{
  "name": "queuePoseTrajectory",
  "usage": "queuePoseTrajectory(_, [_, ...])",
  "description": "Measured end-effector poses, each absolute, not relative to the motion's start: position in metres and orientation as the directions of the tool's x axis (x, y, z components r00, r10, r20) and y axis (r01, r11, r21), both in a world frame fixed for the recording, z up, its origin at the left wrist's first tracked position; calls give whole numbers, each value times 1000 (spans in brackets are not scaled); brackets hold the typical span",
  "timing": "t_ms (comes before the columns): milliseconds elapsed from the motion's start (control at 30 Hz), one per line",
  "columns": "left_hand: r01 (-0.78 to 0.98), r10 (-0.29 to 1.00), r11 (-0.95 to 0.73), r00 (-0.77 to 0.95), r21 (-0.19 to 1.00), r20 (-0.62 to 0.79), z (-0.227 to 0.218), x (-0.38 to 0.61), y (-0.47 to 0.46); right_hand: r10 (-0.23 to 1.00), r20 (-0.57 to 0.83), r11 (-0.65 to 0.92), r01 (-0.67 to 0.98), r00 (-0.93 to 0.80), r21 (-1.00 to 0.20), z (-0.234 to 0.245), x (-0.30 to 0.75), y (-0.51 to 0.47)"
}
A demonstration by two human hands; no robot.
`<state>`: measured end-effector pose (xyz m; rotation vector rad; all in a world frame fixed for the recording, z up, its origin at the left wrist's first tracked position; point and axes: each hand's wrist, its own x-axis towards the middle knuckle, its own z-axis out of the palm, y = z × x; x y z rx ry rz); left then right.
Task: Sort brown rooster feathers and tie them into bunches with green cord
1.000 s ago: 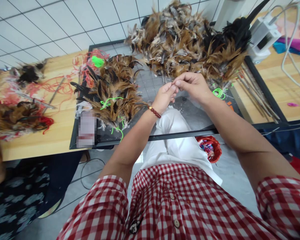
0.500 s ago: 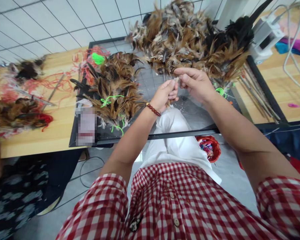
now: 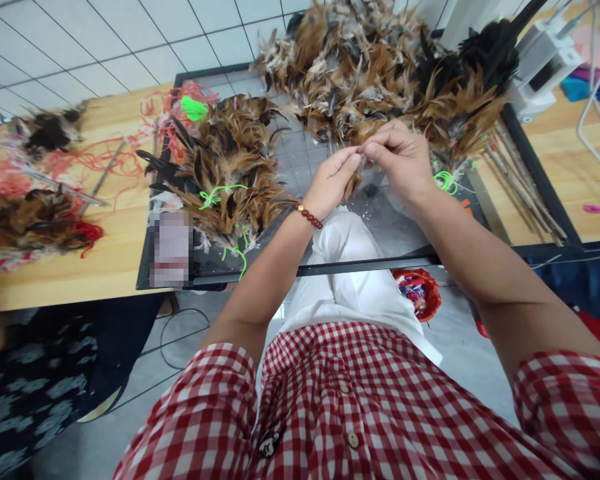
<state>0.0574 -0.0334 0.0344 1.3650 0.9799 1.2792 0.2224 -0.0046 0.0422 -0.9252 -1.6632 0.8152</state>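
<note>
My left hand (image 3: 333, 181), with a bead bracelet at the wrist, is closed in a pinch on a small brown feather (image 3: 353, 185) that hangs below its fingers. My right hand (image 3: 399, 160) is closed too, its fingertips meeting the left hand's at the top of that feather. Both hands hover over the dark cutting mat (image 3: 385, 227), just in front of a big heap of brown and black feathers (image 3: 380, 73). A second bundle of feathers tied with green string (image 3: 225, 180) lies to the left of my hands.
Thin sticks (image 3: 523, 187) and a green string loop (image 3: 446, 180) lie right of my hands. A white device with cables (image 3: 545, 67) stands at the back right. Red string and feathers (image 3: 40, 220) cover the wooden table at left, where another person sits. A red bag (image 3: 417, 293) lies on the floor.
Both hands have risen slightly toward the big heap, and the fingertips have come together again. The small feather now hangs lower beneath the left fingers.
</note>
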Motion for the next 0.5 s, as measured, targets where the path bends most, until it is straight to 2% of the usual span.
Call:
queuePoseTrajectory(167, [-132, 991, -35, 126, 991, 52, 35, 62, -37, 870, 417, 486, 310, -262, -817, 48, 217, -11])
queuePoseTrajectory(267, [-178, 997, 23, 76, 984, -10, 37, 63, -38, 851, 455, 524, 465, -260, -714, 70, 235, -10])
queuePoseTrajectory(333, [-215, 999, 37, 25, 976, -32, 40, 63, -37, 869, 426, 485, 606, -252, -631, 90, 260, -9])
queuePoseTrajectory(400, [-267, 998, 44, -25, 963, -53, 43, 61, -36, 920, 300, 382, 751, -253, -539, 106, 289, -10])
queuePoseTrajectory(500, [-348, 993, 60, -71, 935, -90, 46, 61, -34, 960, 9, 273, 925, -280, -263, 114, 320, -16])
